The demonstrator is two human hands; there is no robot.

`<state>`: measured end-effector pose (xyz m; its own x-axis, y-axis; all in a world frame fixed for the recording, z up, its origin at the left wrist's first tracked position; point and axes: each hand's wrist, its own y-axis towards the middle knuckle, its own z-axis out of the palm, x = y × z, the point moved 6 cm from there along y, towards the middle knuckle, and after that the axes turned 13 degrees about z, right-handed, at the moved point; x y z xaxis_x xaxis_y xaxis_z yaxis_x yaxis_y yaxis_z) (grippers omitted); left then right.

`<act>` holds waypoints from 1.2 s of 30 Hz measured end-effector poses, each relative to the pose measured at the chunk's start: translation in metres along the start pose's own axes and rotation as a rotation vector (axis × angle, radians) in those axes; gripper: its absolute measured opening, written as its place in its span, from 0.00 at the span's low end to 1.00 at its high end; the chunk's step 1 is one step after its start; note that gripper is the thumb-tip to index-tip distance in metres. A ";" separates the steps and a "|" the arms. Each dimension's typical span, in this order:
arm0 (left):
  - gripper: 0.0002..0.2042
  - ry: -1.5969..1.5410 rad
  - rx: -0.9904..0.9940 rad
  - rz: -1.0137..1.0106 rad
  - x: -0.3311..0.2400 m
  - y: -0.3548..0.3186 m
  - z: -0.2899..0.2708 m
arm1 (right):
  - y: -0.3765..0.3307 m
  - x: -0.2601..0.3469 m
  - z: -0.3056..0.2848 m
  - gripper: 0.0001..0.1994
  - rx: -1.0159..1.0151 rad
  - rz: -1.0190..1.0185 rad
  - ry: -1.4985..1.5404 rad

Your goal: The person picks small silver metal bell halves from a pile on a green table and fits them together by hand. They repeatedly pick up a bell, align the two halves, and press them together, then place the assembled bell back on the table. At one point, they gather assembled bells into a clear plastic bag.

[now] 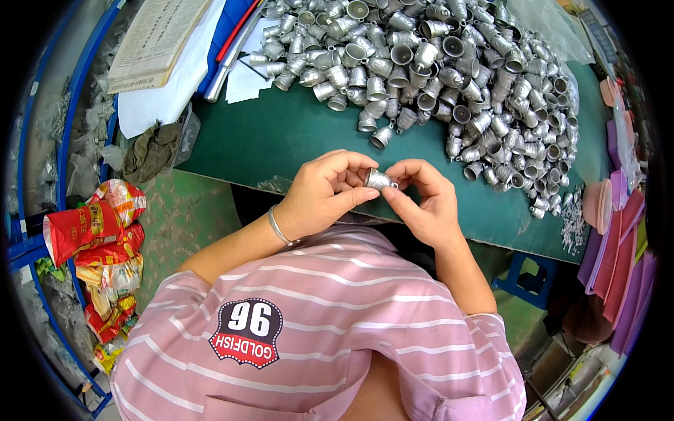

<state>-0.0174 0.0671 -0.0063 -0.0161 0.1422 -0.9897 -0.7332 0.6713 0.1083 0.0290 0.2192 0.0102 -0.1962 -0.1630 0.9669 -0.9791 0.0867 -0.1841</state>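
Note:
Between both hands, just over the near edge of the green table (309, 133), I hold one small silver metal bell (377, 179), tilted on its side. My left hand (326, 186), a bangle on its wrist, pinches the bell's wide end between thumb and fingers. At the other end, where a small loop shows, the thumb and forefinger of my right hand (427, 200) close on it. Beyond my hands a large heap of similar silver bells (421, 77) covers the far and right part of the table. The bell's inside is hidden from view.
Small whitish bits (573, 221) lie at the table's right corner. Papers (158, 42), a red pen and a metal rod are at the far left. Red and yellow packets (105, 231) hang beside a blue rack. A blue stool (526, 281) stands below the table; pink and purple bins line the right.

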 end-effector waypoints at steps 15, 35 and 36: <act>0.20 -0.003 -0.162 0.304 -0.019 -0.001 -0.003 | -0.003 -0.004 0.007 0.10 0.213 0.126 0.256; 0.11 0.676 0.352 0.421 -0.008 -0.057 -0.011 | 0.025 0.033 -0.009 0.14 -0.226 -0.439 -0.718; 0.11 0.688 0.304 0.408 -0.004 -0.060 -0.010 | 0.028 0.035 -0.005 0.15 -0.219 -0.467 -0.763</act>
<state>0.0199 0.0190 -0.0100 -0.7204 0.0076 -0.6935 -0.3679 0.8435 0.3915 -0.0051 0.2209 0.0402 0.1585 -0.8258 0.5413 -0.9510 0.0198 0.3086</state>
